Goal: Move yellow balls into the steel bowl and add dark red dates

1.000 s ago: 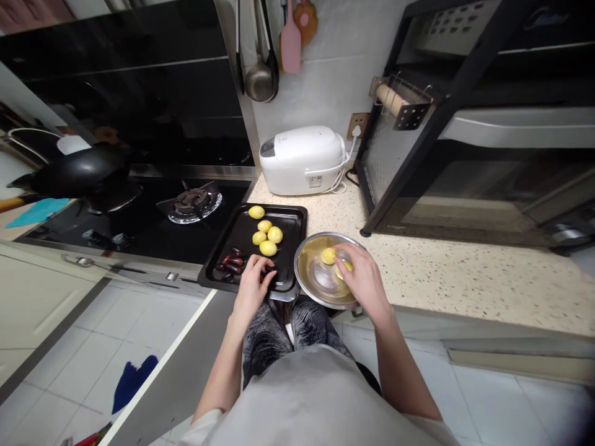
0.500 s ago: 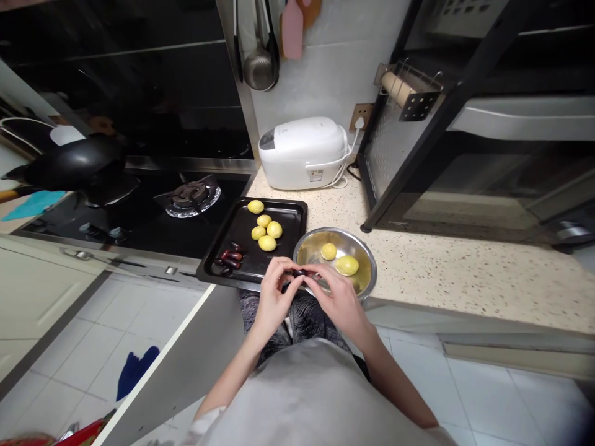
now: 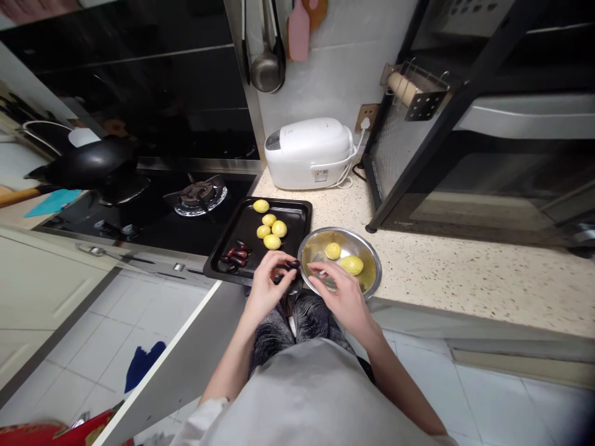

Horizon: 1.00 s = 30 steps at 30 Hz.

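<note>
My left hand (image 3: 266, 286) pinches a small dark red date (image 3: 292, 264) over the near right corner of a black baking tray (image 3: 297, 218). The tray holds several yellow dough balls (image 3: 272, 230) and a small pile of dark dates (image 3: 236, 255). My right hand (image 3: 339, 292) hovers by the near rim of a steel bowl (image 3: 367, 251), fingers curled loosely, nothing visible in them. Two yellow dough pieces (image 3: 351, 264) lie in the bowl. The hands are a short way apart.
A white rice cooker (image 3: 309, 153) stands at the back of the speckled counter (image 3: 465, 279). A black oven rack unit (image 3: 465, 124) fills the right. A gas hob (image 3: 199, 195) with a black wok (image 3: 88, 164) lies left. Utensils hang on the wall.
A second ago my right hand was in the bowl and my left was at the dates. They met over the tray's edge; now they have parted, the date in my left.
</note>
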Motion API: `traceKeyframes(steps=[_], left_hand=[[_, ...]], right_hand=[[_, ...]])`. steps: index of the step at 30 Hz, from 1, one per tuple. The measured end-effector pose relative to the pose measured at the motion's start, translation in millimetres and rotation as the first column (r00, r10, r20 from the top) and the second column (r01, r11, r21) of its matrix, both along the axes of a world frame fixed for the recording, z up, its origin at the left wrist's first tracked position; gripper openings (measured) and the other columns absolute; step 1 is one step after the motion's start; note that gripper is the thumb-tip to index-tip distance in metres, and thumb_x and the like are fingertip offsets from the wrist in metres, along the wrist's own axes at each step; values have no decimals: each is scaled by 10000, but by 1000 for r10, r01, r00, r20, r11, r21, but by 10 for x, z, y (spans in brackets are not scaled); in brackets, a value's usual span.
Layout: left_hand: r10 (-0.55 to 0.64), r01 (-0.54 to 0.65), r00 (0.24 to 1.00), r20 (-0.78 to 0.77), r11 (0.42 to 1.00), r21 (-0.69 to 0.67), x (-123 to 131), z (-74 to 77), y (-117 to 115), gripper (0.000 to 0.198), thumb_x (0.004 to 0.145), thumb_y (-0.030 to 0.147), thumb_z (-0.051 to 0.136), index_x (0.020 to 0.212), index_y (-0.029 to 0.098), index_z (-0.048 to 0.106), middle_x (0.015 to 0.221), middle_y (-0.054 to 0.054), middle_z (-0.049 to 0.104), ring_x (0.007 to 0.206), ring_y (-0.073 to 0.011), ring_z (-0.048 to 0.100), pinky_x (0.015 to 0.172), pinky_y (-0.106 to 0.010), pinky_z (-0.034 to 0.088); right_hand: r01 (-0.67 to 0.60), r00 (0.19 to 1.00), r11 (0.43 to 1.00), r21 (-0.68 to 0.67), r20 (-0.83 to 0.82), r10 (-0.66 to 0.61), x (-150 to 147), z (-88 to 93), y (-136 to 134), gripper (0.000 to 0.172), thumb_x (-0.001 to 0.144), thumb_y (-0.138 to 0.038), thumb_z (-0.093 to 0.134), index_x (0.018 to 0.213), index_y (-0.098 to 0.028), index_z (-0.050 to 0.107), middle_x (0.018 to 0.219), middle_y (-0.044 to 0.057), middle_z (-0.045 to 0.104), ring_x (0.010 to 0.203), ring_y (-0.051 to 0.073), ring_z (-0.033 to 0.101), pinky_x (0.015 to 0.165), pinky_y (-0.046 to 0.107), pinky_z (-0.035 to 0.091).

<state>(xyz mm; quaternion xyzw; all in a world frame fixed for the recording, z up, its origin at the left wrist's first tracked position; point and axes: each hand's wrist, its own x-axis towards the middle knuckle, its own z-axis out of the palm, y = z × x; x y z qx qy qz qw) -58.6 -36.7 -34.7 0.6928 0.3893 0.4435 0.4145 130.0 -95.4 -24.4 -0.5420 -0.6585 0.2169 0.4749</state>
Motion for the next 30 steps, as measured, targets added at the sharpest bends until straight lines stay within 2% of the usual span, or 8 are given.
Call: traceKeyframes(steps=[3, 7, 12, 14, 18, 20, 24, 30], left_hand=[[158, -145, 968, -195, 986, 76, -337, -82, 220, 145, 908, 185, 644, 1044, 202, 691, 1088, -67, 600, 933, -169, 634, 731, -254, 573], [291, -249, 843, -452, 957, 152, -656, -232, 381, 189, 843, 81, 617, 983, 197, 668, 1017, -48, 612, 862, -179, 630, 808, -331, 582], [393, -247, 670, -630, 918, 310, -615, -260, 425, 121, 915, 139, 615, 1006, 200, 666, 1064, -92, 642, 1035, -282, 627, 996, -482, 535], [421, -206, 642, -641, 900, 385, -515, -214, 477, 167, 933, 186, 637, 1097, 201, 665, 1131, -114, 648, 1117, -317, 598, 1034, -512, 512], [325, -22, 653, -684, 911, 412, -302, -154, 648, 461, 914, 122, 643, 1360, 213, 571, 1402, -140, 592, 1308, -330, 528, 1066, -495, 494], [294, 26, 625, -723, 918, 395, -230, -168, 716, 522, 903, 67, 610, 1399, 220, 549, 1427, -141, 584, 1343, -326, 518, 1044, -483, 503], [320, -4, 627, -710, 913, 408, -200, -229, 758, 470, 883, 25, 574, 1310, 221, 605, 1290, -126, 628, 1219, -313, 602, 1008, -464, 522], [277, -94, 801, -530, 933, 346, -224, -148, 630, 352, 894, 131, 668, 1229, 227, 622, 1217, -99, 586, 1128, -286, 652, 1000, -413, 548]], right_hand=[[35, 999, 999, 23, 38, -36, 44, -1, 5, 136, 987, -268, 617, 1072, -231, 716, 1083, 74, 784, 1020, 248, 732, 917, 391, 583], [116, 991, 992, 52, 61, -119, 170, -18, 13, 147, 991, -290, 608, 1064, -238, 725, 1085, 82, 789, 1038, 267, 733, 949, 431, 571], [190, 978, 977, 101, 73, -198, 355, -58, 26, 159, 991, -318, 605, 1053, -233, 724, 1090, 85, 787, 1024, 265, 736, 912, 415, 576], [221, 969, 969, 108, 87, -231, 414, -61, 24, 163, 991, -323, 601, 1055, -231, 720, 1071, 86, 783, 1010, 264, 732, 896, 409, 576], [281, 950, 953, 114, 108, -293, 492, -48, -6, 163, 990, -327, 592, 1043, -233, 714, 1041, 84, 776, 965, 262, 724, 889, 415, 576], [298, 945, 948, 115, 106, -310, 520, -48, -32, 160, 990, -321, 588, 1045, -237, 713, 1052, 79, 776, 954, 256, 723, 887, 411, 575], [327, 937, 938, 110, 93, -338, 568, -79, -84, 159, 992, -315, 582, 1043, -235, 710, 1044, 82, 773, 957, 260, 721, 864, 410, 574], [326, 937, 936, 130, 86, -338, 550, -92, -100, 148, 998, -267, 570, 1033, -228, 708, 1043, 82, 773, 981, 257, 716, 873, 403, 562]])
